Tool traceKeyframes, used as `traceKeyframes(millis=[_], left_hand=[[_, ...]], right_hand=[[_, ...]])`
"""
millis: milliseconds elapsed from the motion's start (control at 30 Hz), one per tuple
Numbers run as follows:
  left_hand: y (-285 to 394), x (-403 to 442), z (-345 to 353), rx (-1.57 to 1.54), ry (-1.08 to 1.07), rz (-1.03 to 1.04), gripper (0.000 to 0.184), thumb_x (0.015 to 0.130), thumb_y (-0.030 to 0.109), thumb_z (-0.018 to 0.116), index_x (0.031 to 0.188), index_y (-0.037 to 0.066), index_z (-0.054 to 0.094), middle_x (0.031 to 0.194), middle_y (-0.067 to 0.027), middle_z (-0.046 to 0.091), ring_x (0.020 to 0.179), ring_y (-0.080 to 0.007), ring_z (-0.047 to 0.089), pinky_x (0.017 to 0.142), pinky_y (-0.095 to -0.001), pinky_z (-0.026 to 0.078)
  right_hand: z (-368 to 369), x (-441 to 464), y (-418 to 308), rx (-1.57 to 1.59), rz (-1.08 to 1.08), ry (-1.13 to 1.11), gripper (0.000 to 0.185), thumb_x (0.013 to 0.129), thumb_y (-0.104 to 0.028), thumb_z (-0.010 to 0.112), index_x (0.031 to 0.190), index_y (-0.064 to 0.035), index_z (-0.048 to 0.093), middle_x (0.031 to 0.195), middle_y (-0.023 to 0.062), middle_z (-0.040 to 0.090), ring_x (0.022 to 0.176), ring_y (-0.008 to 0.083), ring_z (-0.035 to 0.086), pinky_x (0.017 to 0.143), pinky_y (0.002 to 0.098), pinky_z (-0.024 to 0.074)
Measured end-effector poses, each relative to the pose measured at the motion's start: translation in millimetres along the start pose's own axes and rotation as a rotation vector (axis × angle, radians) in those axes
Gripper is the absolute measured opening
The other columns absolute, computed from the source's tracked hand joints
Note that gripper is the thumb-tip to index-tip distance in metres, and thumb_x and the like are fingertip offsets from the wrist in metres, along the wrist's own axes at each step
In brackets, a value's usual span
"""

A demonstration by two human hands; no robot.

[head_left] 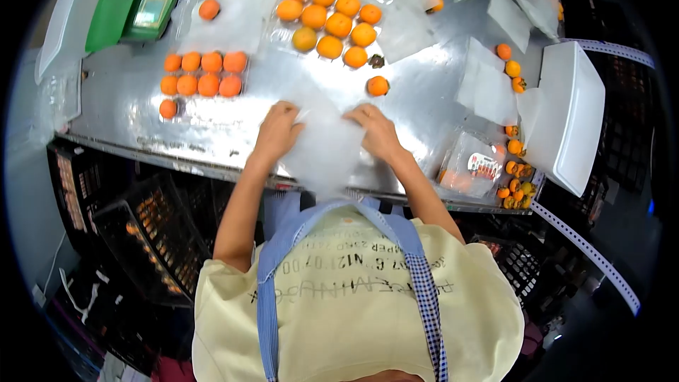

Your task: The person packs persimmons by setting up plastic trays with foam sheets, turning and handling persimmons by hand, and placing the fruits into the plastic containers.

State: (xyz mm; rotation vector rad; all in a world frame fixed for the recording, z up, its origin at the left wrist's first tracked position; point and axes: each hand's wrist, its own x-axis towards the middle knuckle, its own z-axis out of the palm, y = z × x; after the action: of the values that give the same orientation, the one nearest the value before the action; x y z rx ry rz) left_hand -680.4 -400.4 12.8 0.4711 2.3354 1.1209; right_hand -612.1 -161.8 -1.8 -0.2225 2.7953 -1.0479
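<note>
A translucent plastic bag (322, 143) hangs between my two hands, over the front edge of the metal table (134, 117). My left hand (279, 133) pinches its left upper side, and my right hand (377, 131) pinches its right upper side. Just beyond my right hand lies a single persimmon (378, 85). Rows of orange persimmons (339, 25) sit farther back on clear plastic. To the left, a smaller block of persimmons (208, 85) stands in two rows, with one loose persimmon (167, 108) in front of it.
A green scale (152, 3) stands at the back left. White sheets (488, 83) and a white foam box (571, 117) are on the right. Near them lie a labelled bag (472, 168) and several small persimmons (516, 191). Black crates (152, 237) stand below the table.
</note>
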Motion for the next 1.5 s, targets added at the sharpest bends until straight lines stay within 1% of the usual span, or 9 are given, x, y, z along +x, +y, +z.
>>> traceKeyframes(millis=[133,300,400,567,767,933,1100,1333,1500], left_hand=[[-14.2,-3.2,19.6,0.439,0.434,0.103,0.024,0.069,0.013,0.070,0.089,0.002,0.062,0.127,-0.0175,0.042,0.120,-0.0400,0.032,0.098,-0.0493,0.027],[-12.8,3.8,17.1,0.412,0.550,0.074,0.024,0.072,0.011,0.069,0.089,-0.002,0.058,0.129,-0.0222,0.038,0.120,-0.0440,0.031,0.098,-0.0513,0.027],[-19.0,11.8,10.9,0.300,0.588,0.046,0.026,0.073,0.012,0.069,0.088,-0.006,0.056,0.128,-0.0240,0.041,0.115,-0.0430,0.038,0.096,-0.0469,0.033],[-33.4,25.1,1.7,-0.036,0.598,-0.209,0.035,0.070,0.017,0.074,0.086,-0.007,0.056,0.116,-0.0235,0.051,0.106,-0.0409,0.046,0.090,-0.0419,0.039],[-6.1,26.2,-10.6,0.377,0.661,0.092,0.036,0.062,0.018,0.079,0.081,-0.005,0.059,0.093,-0.0172,0.056,0.088,-0.0353,0.051,0.077,-0.0404,0.044],[21.7,9.5,-7.7,-0.340,0.370,-0.032,0.025,0.073,0.008,0.070,0.093,-0.002,0.059,0.094,-0.0109,0.059,0.085,-0.0221,0.058,0.074,-0.0299,0.047],[23.5,9.6,14.1,-0.968,0.327,-0.139,0.037,0.080,0.005,0.062,0.115,-0.001,0.049,0.102,-0.0079,0.060,0.091,-0.0142,0.058,0.081,-0.0277,0.048],[-37.5,-5.3,27.3,-0.426,0.088,-0.221,0.042,0.087,0.018,0.055,0.124,0.001,0.043,0.108,-0.0092,0.058,0.091,-0.0186,0.058,0.076,-0.0309,0.049],[-18.7,-13.3,8.8,-1.700,0.055,-0.458,0.065,0.090,0.053,0.039,0.129,0.000,0.041,0.120,-0.0114,0.054,0.107,-0.0234,0.053,0.093,-0.0355,0.041]], right_hand=[[-57.1,25.4,3.1,0.361,0.187,-0.069,0.020,0.078,-0.015,0.062,0.096,-0.0086,0.065,0.091,0.0096,0.065,0.082,0.0257,0.062,0.073,0.0324,0.0480],[-109.7,108.7,93.4,-0.323,0.356,0.769,0.033,0.075,-0.028,0.068,0.100,-0.0075,0.062,0.102,0.0118,0.061,0.095,0.0279,0.054,0.079,0.0400,0.0452],[-100.8,131.4,141.4,-0.426,0.579,0.647,0.031,0.072,-0.030,0.070,0.094,-0.0081,0.064,0.105,0.0113,0.059,0.101,0.0287,0.050,0.080,0.0421,0.0444],[-121.0,131.9,119.4,0.325,0.436,0.824,0.014,0.073,-0.016,0.065,0.077,-0.0059,0.056,0.075,0.0040,0.059,0.066,0.0160,0.055,0.065,0.0290,0.0450],[-155.0,91.3,97.0,0.446,0.164,1.174,0.014,0.079,0.000,0.060,0.076,-0.0039,0.047,0.078,0.0066,0.059,0.063,0.0110,0.056,0.056,0.0244,0.0458],[-170.3,54.8,11.3,0.711,0.061,0.760,0.015,0.079,0.000,0.059,0.080,-0.0045,0.045,0.084,0.0110,0.062,0.055,0.0111,0.055,0.047,0.0210,0.0423],[-124.7,41.6,-49.4,0.820,-0.053,0.105,0.010,0.073,-0.001,0.061,0.077,-0.0044,0.053,0.076,-0.0009,0.050,0.071,0.0075,0.048,0.067,0.0222,0.0374],[-62.2,59.9,-55.0,0.770,0.050,0.071,0.020,0.074,-0.015,0.065,0.084,-0.0054,0.051,0.076,0.0029,0.053,0.070,0.0118,0.053,0.065,0.0311,0.0434],[-19.7,52.4,5.2,0.323,0.012,0.118,0.027,0.077,-0.026,0.064,0.088,-0.0059,0.051,0.083,0.0107,0.060,0.070,0.0214,0.060,0.067,0.0351,0.0469]])
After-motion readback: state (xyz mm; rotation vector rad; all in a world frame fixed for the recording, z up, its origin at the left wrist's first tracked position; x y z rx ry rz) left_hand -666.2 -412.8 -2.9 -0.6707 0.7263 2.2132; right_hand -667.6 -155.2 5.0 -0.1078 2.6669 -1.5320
